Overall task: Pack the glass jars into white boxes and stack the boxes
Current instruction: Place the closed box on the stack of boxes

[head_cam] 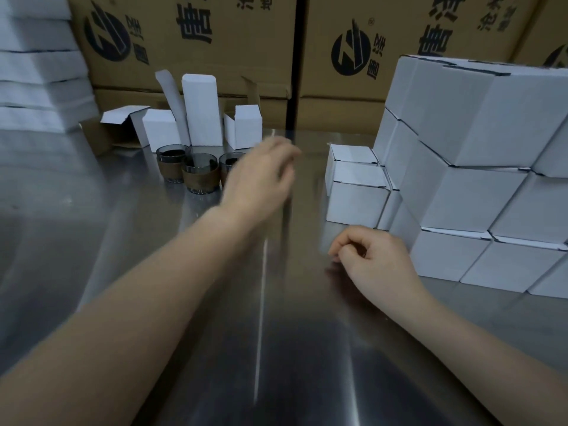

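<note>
Three glass jars with brown bands stand in a row at the back middle of the steel table: one [172,162] on the left, one [200,173] in the middle, one [229,166] partly hidden behind my left hand. My left hand [261,176] is blurred, stretched out over the table beside the jars, fingers relaxed and holding nothing. My right hand [373,259] rests on the table with loosely curled fingers, empty. Open white boxes [201,110] stand behind the jars. A stack of closed white boxes [473,179] rises at the right, with two closed boxes [356,198] in front of it.
Large brown cartons [215,41] with black print wall off the back. White foam sheets [37,72] are piled at the far left. The steel table [276,333] stretches toward me between my forearms.
</note>
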A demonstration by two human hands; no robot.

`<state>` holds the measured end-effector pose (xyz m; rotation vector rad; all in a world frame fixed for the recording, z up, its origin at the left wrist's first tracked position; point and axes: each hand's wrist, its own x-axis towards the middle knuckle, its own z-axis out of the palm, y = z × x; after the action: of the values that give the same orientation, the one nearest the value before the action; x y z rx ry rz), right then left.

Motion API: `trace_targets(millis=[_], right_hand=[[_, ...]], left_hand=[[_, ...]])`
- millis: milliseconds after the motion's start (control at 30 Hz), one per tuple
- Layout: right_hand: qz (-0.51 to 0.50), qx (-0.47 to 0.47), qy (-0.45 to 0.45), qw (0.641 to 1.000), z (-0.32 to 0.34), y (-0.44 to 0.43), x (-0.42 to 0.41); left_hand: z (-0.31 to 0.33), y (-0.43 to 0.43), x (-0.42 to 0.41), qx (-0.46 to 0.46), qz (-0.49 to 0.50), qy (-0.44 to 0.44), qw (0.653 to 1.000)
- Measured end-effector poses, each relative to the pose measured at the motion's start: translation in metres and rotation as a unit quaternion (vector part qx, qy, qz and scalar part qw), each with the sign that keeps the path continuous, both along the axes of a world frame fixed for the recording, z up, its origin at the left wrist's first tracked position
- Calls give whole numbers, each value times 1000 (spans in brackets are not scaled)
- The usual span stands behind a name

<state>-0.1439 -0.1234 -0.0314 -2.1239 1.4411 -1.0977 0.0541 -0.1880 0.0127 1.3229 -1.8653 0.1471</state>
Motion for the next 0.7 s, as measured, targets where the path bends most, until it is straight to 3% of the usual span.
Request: trace_targets(millis=[167, 267, 700], right_hand=[[3, 6, 13, 1000, 0, 0, 0], [2, -2, 27, 1000, 0, 1, 1], [22, -4, 26, 999, 2, -3, 3]], left_hand=[[23, -20, 91, -11, 188, -22, 982], [30, -34, 137, 59, 258, -61, 962], [24, -122, 200, 224, 357, -49, 906]])
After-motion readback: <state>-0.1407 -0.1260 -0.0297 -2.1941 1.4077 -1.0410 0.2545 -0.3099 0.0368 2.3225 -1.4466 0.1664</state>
